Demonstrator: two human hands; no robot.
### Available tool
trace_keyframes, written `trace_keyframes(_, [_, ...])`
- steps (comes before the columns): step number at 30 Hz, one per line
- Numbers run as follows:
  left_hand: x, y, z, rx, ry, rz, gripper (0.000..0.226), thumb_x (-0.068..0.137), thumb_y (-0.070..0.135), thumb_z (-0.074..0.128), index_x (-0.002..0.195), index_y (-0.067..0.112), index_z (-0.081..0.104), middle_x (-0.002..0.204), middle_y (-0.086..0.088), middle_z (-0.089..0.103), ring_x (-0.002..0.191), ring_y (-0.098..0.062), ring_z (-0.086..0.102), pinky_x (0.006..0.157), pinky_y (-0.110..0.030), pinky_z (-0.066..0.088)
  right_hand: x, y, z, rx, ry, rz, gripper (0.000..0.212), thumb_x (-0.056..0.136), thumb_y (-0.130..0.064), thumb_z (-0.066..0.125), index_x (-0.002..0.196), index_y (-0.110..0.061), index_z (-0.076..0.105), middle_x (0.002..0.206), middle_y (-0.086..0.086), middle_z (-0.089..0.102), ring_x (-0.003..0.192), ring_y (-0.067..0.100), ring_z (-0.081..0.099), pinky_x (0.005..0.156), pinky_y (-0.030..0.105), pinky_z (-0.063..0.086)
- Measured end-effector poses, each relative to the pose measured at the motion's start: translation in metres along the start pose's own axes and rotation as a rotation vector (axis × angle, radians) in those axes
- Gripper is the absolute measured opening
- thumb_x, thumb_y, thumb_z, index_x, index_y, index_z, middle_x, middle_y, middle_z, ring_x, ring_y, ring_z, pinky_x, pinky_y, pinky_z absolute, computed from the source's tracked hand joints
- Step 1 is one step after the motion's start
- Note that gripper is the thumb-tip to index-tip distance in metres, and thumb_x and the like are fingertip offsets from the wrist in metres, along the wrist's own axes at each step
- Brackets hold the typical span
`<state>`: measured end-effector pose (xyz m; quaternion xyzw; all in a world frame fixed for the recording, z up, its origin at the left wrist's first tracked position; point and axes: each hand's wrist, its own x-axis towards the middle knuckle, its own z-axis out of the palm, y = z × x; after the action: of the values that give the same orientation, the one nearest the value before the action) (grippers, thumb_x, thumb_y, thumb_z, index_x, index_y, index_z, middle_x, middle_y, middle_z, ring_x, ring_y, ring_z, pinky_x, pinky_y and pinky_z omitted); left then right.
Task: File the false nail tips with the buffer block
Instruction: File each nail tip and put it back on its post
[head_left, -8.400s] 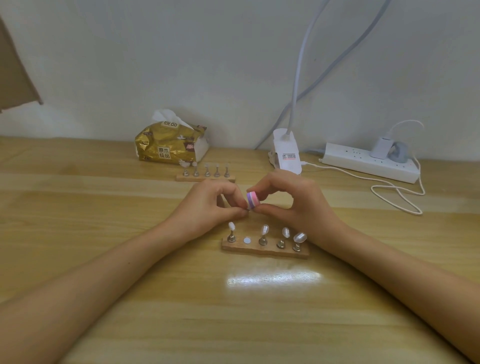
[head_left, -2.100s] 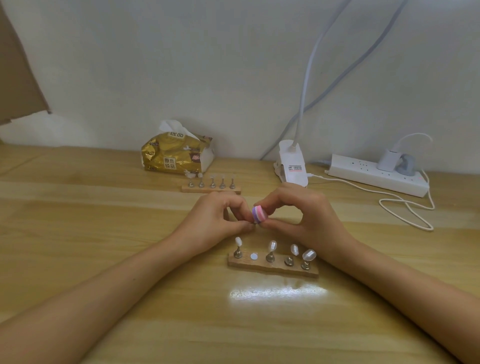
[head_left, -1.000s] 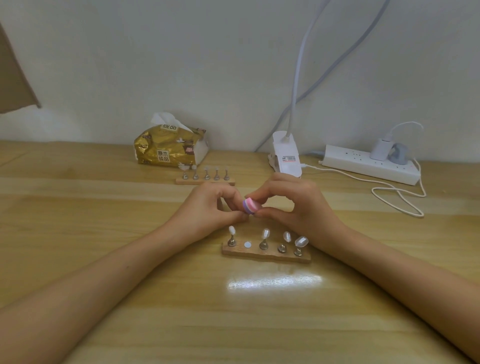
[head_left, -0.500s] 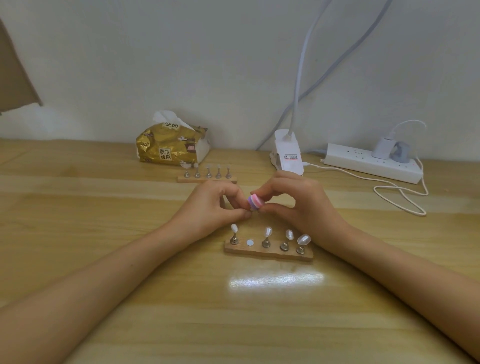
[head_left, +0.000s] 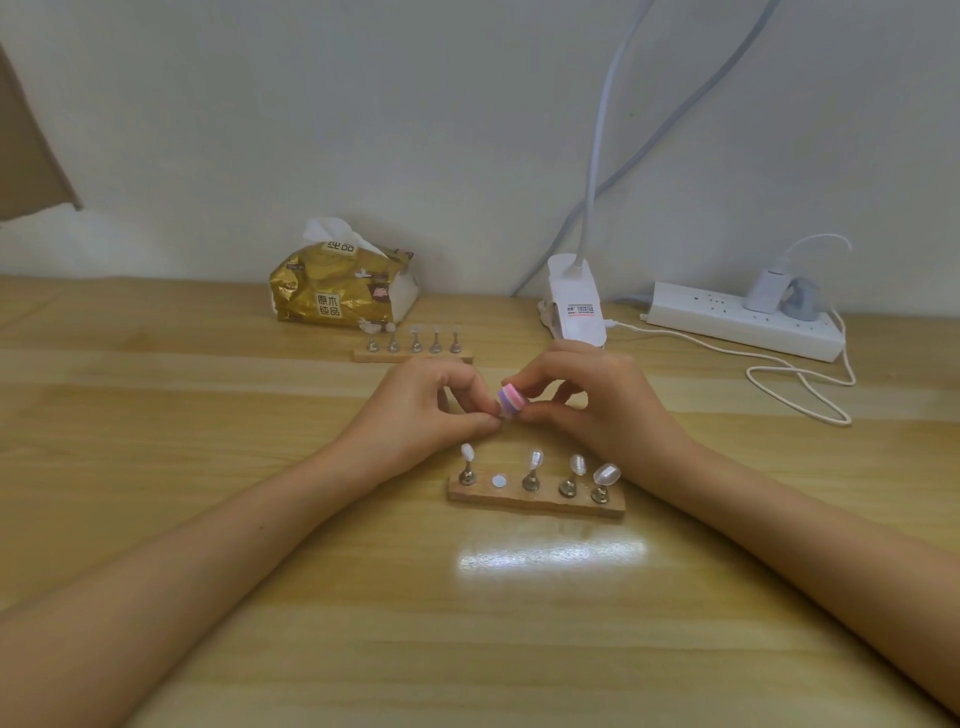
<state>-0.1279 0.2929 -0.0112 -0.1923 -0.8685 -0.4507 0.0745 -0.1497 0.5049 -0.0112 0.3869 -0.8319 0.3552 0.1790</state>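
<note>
My right hand (head_left: 597, 400) pinches a small pink and purple buffer block (head_left: 511, 399) between thumb and fingertips. My left hand (head_left: 421, 405) meets it from the left, its thumb and fingers pinched against the block's face; the nail tip between them is hidden. Just in front of both hands lies a wooden stand (head_left: 535, 501) with several metal pegs carrying translucent nail tips (head_left: 605, 474). Its second spot shows only a bare round magnet (head_left: 498, 480).
A second wooden stand (head_left: 413, 355) with small tips sits farther back, in front of a gold tissue pack (head_left: 340, 291). A white lamp clamp (head_left: 576, 304) and a power strip (head_left: 743, 319) with a looped cable lie at the back right.
Both hands stay pinched together over the near stand. The buffer block shifts slightly between frames against the left fingertips; the view itself wobbles a little.
</note>
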Motion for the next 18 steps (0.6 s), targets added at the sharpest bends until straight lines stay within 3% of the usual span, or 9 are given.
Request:
trace_keyframes(5, [-0.0006, 0.0010, 0.0000, -0.012, -0.004, 0.019, 0.016, 0.077, 0.018, 0.082, 0.069, 0.026, 0.071, 0.068, 0.014, 0.063, 0.052, 0.001, 0.047, 0.053, -0.013, 0.036, -0.0015, -0.0037, 0.0028, -0.036, -0.013, -0.157, 0.013, 0.083, -0.007, 0.080, 0.096, -0.008, 0.076, 0.093, 0.001, 0.069, 0.084, 0.009, 0.063, 0.072, 0.023, 0.052])
trace_keyframes(8, [-0.0004, 0.0002, 0.0000, -0.007, -0.007, 0.010, 0.014, 0.076, 0.015, 0.083, 0.072, 0.024, 0.073, 0.069, 0.015, 0.066, 0.054, 0.002, 0.050, 0.056, -0.014, 0.041, 0.0007, 0.0005, -0.0014, -0.004, 0.010, -0.010, 0.012, 0.083, -0.005, 0.080, 0.094, -0.008, 0.076, 0.093, 0.001, 0.070, 0.085, 0.007, 0.064, 0.074, 0.029, 0.054])
trace_keyframes(12, [-0.0007, 0.0005, 0.0001, -0.026, -0.003, 0.020, 0.016, 0.076, 0.018, 0.081, 0.069, 0.028, 0.071, 0.069, 0.014, 0.063, 0.053, 0.003, 0.049, 0.054, -0.011, 0.037, -0.0016, -0.0044, 0.0025, -0.045, -0.009, -0.172, 0.012, 0.084, -0.007, 0.079, 0.095, -0.007, 0.076, 0.093, 0.002, 0.068, 0.083, 0.010, 0.063, 0.073, 0.024, 0.052])
trace_keyframes(15, [-0.0004, 0.0007, -0.0001, -0.014, -0.008, 0.015, 0.023, 0.077, 0.014, 0.082, 0.069, 0.032, 0.071, 0.069, 0.016, 0.065, 0.054, 0.003, 0.051, 0.056, -0.011, 0.039, 0.0001, -0.0007, -0.0017, -0.011, 0.013, -0.036, 0.012, 0.083, -0.005, 0.080, 0.095, -0.006, 0.077, 0.093, 0.002, 0.069, 0.083, 0.008, 0.063, 0.075, 0.028, 0.053])
trace_keyframes(18, [-0.0003, 0.0009, -0.0002, -0.017, -0.006, 0.020, 0.022, 0.077, 0.014, 0.082, 0.067, 0.030, 0.069, 0.068, 0.015, 0.063, 0.053, 0.003, 0.050, 0.055, -0.011, 0.038, -0.0010, -0.0042, 0.0003, -0.050, -0.001, -0.144, 0.015, 0.082, -0.005, 0.080, 0.097, -0.006, 0.077, 0.094, 0.004, 0.068, 0.084, 0.010, 0.064, 0.078, 0.022, 0.052])
